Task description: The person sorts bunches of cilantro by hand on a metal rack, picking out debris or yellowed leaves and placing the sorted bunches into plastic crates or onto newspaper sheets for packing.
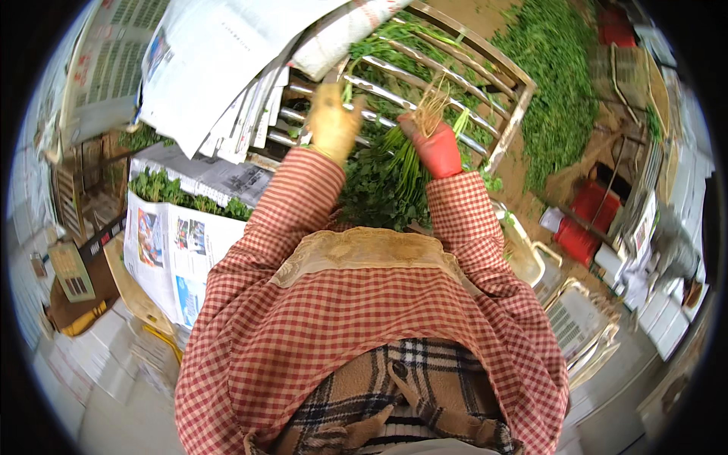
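Note:
My right hand (439, 149), in a red glove, is closed around a bunch of leafy green herbs (402, 165). Pale thin roots (432, 108) stick up above the fist, while the leaves hang towards my apron. Over the left part of a metal-bar rack (392, 88) is my left hand (334, 122), in a yellow glove and blurred by motion. A green stem shows by its fingers, but whether they grip it is unclear. Loose greens (375, 48) lie on and between the bars.
Large white paper sheets (199, 74) cover the rack's left side. Newspaper-wrapped greens (176, 239) sit at my left. A long heap of greens (554, 91) lies on the floor at right, beyond the rack's frame (515, 128). Nearer are a pale basin (526, 250) and a red object (586, 222).

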Available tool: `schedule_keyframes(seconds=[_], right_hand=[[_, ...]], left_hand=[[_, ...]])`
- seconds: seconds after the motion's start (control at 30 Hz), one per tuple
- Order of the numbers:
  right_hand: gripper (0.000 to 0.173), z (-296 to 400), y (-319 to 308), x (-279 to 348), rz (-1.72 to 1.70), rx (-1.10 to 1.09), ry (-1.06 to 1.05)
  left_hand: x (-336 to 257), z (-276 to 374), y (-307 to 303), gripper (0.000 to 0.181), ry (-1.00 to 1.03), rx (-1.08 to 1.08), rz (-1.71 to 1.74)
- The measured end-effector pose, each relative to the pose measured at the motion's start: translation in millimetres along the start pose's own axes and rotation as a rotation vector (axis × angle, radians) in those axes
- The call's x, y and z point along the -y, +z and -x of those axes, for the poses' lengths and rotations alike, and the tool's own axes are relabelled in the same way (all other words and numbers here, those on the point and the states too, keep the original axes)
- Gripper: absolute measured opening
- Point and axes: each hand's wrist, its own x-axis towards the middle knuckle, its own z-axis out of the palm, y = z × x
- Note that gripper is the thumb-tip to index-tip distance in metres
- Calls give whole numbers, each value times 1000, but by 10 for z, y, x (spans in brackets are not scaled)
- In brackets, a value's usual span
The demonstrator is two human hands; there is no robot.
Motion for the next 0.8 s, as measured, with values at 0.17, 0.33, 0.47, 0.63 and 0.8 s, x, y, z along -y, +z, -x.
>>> schedule_keyframes(seconds=[0.17, 0.33, 0.47, 0.63, 0.8], right_hand=[[22, 538, -84, -82, -81, 159, -219], [28, 1067, -200, -10, 284, 34, -655], [33, 1457, -300, 151, 188, 85, -669], [34, 2162, -883, 460, -619, 36, -314], [37, 1844, -1772, 778, -965, -514, -515]], left_hand=[[190, -130, 245, 35, -41, 486, 89], [-1164, -100, 357, 74, -297, 1242, 659], [-1443, 282, 588, 44, 412, 1320, -60], [-754, -653, 295, 26, 359, 649, -105], [-187, -1715, -96, 41, 274, 251, -310]])
